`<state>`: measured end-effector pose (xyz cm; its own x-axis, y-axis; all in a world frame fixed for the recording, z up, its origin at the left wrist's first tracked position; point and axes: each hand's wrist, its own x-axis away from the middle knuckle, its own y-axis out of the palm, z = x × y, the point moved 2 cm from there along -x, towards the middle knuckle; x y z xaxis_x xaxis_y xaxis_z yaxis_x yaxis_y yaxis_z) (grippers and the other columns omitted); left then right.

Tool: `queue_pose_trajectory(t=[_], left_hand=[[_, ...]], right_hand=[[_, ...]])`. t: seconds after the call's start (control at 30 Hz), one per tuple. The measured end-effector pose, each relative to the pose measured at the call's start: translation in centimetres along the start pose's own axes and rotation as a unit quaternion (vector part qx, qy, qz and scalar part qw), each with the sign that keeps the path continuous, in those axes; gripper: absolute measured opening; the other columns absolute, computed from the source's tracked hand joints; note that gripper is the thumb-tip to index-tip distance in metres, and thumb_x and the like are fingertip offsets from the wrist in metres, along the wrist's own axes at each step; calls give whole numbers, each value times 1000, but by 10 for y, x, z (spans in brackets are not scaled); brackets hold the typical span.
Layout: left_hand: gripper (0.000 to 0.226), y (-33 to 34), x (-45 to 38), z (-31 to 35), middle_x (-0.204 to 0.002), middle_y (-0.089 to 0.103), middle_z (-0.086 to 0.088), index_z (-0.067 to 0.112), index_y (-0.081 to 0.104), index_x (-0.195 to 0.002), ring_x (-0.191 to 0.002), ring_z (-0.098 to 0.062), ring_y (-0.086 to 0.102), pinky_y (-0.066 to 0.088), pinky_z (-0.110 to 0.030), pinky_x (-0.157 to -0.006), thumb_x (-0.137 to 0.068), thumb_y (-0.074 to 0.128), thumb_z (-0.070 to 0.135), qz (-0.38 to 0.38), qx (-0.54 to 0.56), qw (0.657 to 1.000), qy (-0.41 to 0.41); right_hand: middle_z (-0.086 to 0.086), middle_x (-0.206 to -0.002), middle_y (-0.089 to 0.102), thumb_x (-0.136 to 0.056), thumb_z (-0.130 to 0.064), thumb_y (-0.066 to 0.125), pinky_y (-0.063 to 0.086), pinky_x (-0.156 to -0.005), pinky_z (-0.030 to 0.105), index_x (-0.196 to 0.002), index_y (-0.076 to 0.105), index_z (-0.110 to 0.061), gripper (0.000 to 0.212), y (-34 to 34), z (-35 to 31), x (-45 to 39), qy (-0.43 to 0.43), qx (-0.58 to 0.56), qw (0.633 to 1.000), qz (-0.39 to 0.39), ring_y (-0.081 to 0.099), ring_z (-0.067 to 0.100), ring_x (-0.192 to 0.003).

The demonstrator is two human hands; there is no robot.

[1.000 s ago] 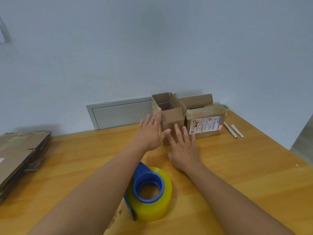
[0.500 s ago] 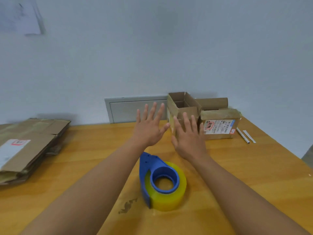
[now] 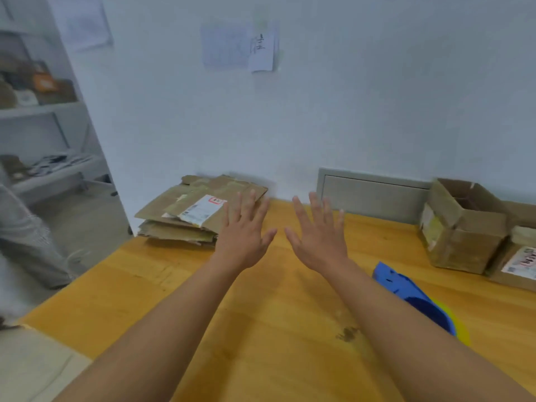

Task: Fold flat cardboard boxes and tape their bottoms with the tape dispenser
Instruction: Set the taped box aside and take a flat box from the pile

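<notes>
Left hand [image 3: 242,236] and right hand [image 3: 317,239] hover above the table [image 3: 261,329], fingers spread, holding nothing. The flat cardboard stack [image 3: 200,211] lies just beyond the left hand. The tape dispenser [image 3: 417,300] rests beside the right forearm; a folded box [image 3: 461,227] stands far right.

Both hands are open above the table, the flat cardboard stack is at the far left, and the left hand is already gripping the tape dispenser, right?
Not quite. The head view shows the left hand holding nothing; the tape dispenser lies untouched on the table, beside the right forearm. The rest stands.
</notes>
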<state>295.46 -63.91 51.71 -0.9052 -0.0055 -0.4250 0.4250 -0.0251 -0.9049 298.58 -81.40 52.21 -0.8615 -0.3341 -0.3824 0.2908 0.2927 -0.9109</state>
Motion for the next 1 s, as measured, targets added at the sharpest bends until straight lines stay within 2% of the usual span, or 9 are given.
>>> queue_pose_trajectory(t=[0.13,0.33,0.5,0.6,0.7,0.8,0.87,0.93,1.0], left_hand=[[73,9,24,-48,-166,-10,-2,32,-7,-156,-151,-29,-15,-10,-51,-118,-99,27,61,-5,4,999,-44],[77,35,18,-99,-166,-8,-6,28,5,-158,-151,-28,-13,-7,-48,-120,-97,47,49,-30,-24,997,-62],[72,56,0,-121,-166,7,-6,21,10,-158,-153,-25,0,-5,-44,-120,-99,48,35,-40,12,996,-74],[51,58,-2,-121,-155,39,-8,16,39,-149,-146,-28,28,10,-46,-121,-98,48,15,11,30,998,-52],[43,49,-2,-118,-139,57,-14,10,57,-137,-129,-35,48,31,-52,-112,-93,59,5,82,61,994,-47],[38,27,-2,-108,-130,63,-16,6,61,-131,-119,-38,55,38,-52,-107,-93,56,0,144,114,982,-41],[37,5,2,-98,-123,66,-11,9,62,-128,-110,-34,58,46,-46,-93,-93,54,-1,187,141,971,-45],[32,-19,9,-85,-114,69,-6,11,63,-124,-99,-28,60,48,-38,-76,-96,52,3,226,168,957,-68],[23,-40,17,-72,-103,68,-2,11,63,-119,-87,-22,59,40,-31,-67,-101,48,12,270,214,935,-91]], right_hand=[[-1,-167,-13,-100,-62,25,-9,-117,60,-158,-4,-39,68,40,-42,-5,-14,-23,997,-65,-18,27,-152],[0,-167,-11,-99,-64,20,-8,-120,57,-158,-1,-39,67,94,-42,16,32,-32,979,-196,-14,27,-153],[-1,-168,2,-98,-67,15,-5,-122,53,-158,14,-37,67,108,-36,19,36,-36,975,-217,-3,24,-154],[-1,-168,6,-97,-68,17,-4,-122,52,-157,19,-37,67,111,-34,18,40,-38,977,-206,0,23,-154],[-1,-167,9,-96,-69,18,-2,-121,53,-156,22,-37,68,114,-33,18,42,-43,979,-195,3,23,-154],[-1,-167,12,-95,-70,21,-1,-121,53,-155,26,-36,69,113,-32,17,43,-51,979,-193,5,23,-154],[-2,-166,18,-96,-68,26,2,-121,52,-155,27,-35,67,109,-32,17,48,-79,979,-181,10,22,-153],[-3,-163,26,-98,-62,36,8,-122,49,-156,26,-33,66,101,-29,16,71,-147,976,-144,19,19,-150],[-1,-162,26,-99,-52,47,14,-122,41,-158,20,-30,68,90,-25,14,115,-268,950,-109,25,19,-148]])
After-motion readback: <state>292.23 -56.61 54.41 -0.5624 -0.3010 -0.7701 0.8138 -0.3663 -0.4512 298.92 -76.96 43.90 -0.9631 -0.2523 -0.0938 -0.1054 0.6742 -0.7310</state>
